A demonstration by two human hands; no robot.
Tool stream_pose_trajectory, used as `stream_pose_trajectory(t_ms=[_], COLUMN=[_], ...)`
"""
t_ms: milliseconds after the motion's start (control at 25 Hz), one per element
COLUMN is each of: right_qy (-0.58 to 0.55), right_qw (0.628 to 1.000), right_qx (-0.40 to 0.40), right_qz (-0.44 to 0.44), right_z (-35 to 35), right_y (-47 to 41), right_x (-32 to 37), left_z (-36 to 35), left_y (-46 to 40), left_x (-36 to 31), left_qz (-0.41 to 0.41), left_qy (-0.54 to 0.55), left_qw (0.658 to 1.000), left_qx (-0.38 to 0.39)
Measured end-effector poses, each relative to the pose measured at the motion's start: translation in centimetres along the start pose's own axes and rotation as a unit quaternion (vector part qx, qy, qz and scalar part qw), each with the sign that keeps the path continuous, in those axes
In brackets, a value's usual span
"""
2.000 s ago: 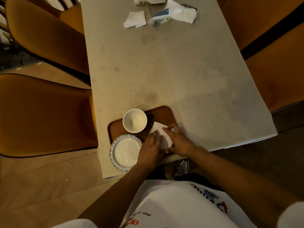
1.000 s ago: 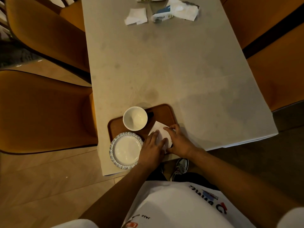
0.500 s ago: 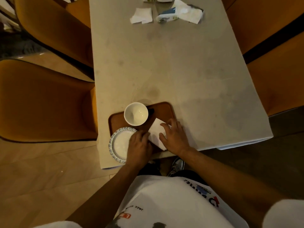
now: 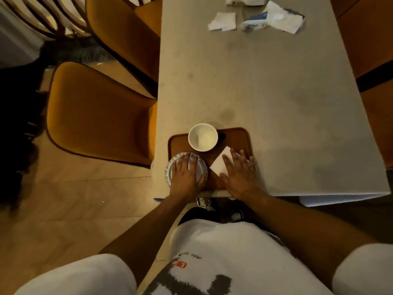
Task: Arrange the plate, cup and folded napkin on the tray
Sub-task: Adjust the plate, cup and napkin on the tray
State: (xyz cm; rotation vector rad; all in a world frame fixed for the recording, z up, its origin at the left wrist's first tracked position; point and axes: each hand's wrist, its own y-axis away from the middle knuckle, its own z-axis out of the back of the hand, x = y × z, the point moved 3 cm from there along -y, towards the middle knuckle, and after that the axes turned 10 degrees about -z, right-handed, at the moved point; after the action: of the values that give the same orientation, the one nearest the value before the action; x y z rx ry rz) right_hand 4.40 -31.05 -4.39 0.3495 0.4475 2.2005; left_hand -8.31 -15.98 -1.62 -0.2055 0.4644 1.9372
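A brown tray (image 4: 238, 137) lies at the near left corner of the pale table. On its far left stands a white cup (image 4: 203, 136). At the tray's near left sits a small white plate (image 4: 201, 167) with a blue patterned rim, overhanging the tray edge; my left hand (image 4: 187, 173) lies flat across it with fingers spread. A folded white napkin (image 4: 220, 162) lies on the tray's right half, and my right hand (image 4: 239, 170) rests palm down on its right part, fingers spread.
Crumpled tissues (image 4: 223, 21) and a blue-and-white tissue pack (image 4: 255, 21) lie at the far end of the table (image 4: 265, 81). Orange chairs (image 4: 100, 116) stand along the left side, and another orange seat (image 4: 374, 50) is on the right.
My left hand left the napkin and moved left onto the plate. My right hand stayed on the napkin and flattened out. The camera view shifted left.
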Motion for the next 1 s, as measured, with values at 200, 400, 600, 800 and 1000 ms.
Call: stream_pose_trajectory(t_ms=[200, 400, 600, 800, 1000], right_qy=[0.025, -0.005, 0.001, -0.014, -0.01], right_qw=[0.999, 1.0, 0.999, 1.0, 1.0], right_qx=[0.011, -0.001, 0.019, 0.012, 0.007], right_qz=[0.016, 0.018, 0.026, 0.007, -0.012], right_z=[0.3, 0.9, 0.9, 0.6, 0.0], right_y=[0.4, 2.6, 3.4, 3.8, 4.0], right_x=[-1.2, -1.5, -1.7, -1.8, -1.1], left_z=[-0.9, -1.4, -2.0, -1.5, -1.8], left_y=[1.3, 2.7, 3.8, 3.2, 2.9], left_x=[-1.1, -2.1, -2.8, -3.0, -2.2], left_qz=[0.047, 0.08, 0.088, 0.073, 0.088], left_qy=[0.0, 0.021, 0.024, -0.008, -0.033], left_qw=[0.999, 0.996, 0.995, 0.997, 0.995], left_qx=[-0.007, -0.026, -0.043, -0.03, 0.016])
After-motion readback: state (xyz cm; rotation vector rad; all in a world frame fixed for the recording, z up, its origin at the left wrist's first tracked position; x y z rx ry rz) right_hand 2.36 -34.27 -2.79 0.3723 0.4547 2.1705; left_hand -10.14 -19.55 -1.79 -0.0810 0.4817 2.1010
